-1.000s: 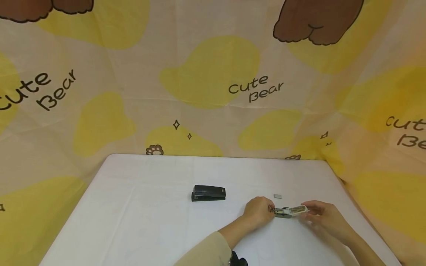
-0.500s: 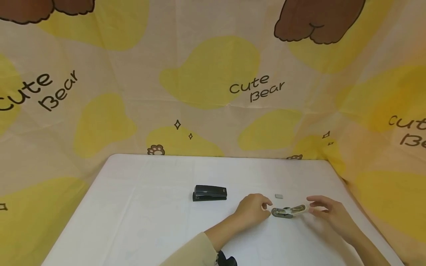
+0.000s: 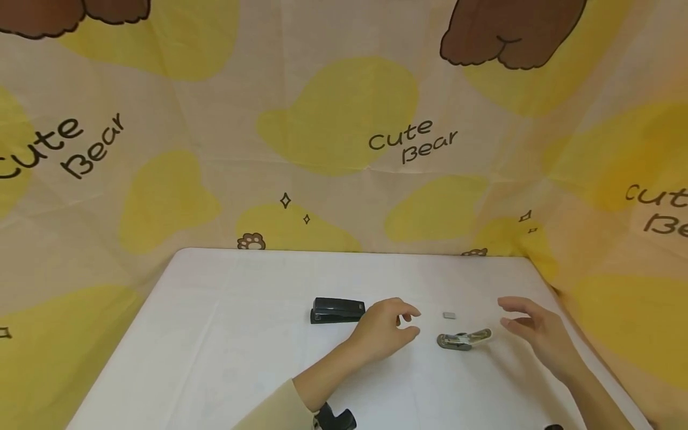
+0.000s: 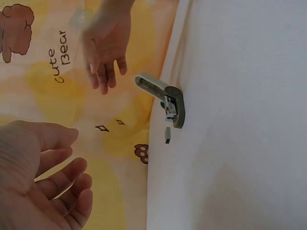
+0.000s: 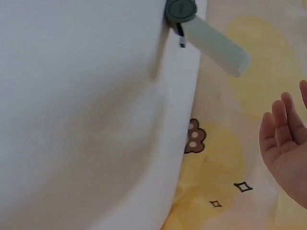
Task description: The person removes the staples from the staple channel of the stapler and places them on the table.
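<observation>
A small grey-green stapler (image 3: 455, 341) lies on the table with its top arm swung up to the right; the left wrist view shows the opened stapler (image 4: 173, 103) with its metal channel bare. Just behind it sits a small grey strip of staples (image 3: 449, 315). My left hand (image 3: 383, 329) hovers to the left of the stapler, fingers loosely bent, holding nothing. On the other side, my right hand (image 3: 541, 335) is raised in the air, its fingers apart and free of the stapler. The right wrist view catches the light top arm (image 5: 218, 45) near that hand.
A black stapler (image 3: 334, 309) stands farther left, its right end partly behind my left hand. The white table (image 3: 215, 346) ends at a hanging cloth (image 3: 333, 119) printed with bears and yellow patches.
Both hands have let go of the small stapler, which now lies with its arm raised. The left hand has drawn back leftward; the right hand has lifted away slightly.
</observation>
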{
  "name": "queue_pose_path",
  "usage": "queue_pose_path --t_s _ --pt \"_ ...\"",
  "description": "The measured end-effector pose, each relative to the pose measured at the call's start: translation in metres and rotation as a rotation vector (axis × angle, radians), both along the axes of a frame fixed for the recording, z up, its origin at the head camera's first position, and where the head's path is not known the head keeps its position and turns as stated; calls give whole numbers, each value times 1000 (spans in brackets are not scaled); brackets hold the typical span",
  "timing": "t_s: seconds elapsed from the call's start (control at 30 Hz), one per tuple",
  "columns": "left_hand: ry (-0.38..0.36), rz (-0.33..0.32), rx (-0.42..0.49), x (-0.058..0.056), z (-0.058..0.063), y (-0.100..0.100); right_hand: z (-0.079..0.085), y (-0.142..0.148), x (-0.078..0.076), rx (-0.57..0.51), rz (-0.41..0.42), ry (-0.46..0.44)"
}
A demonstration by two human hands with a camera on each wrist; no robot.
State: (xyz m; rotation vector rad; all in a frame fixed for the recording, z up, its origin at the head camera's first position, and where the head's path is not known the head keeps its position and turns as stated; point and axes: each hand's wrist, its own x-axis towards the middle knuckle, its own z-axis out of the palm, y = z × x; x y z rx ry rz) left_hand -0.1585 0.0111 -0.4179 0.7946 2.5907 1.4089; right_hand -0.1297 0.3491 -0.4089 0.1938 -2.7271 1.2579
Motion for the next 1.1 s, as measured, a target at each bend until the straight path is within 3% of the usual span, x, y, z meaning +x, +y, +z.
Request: queue_pose_path --t_s 0.27,0.47,0.73,0.93,1.1 --pt "48 42 61 7 17 -25 10 -18 -3 -84 49 131" --pt "105 103 42 10 24 -46 11 -35 -8 -173 108 230" --pt "181 216 26 7 16 -85 9 -58 -16 -208 139 252" --pt "184 304 22 6 9 -108 5 -74 -21 -150 146 248" --pt "205 325 2 4 -1 -123 0 -93 -27 -98 173 259"
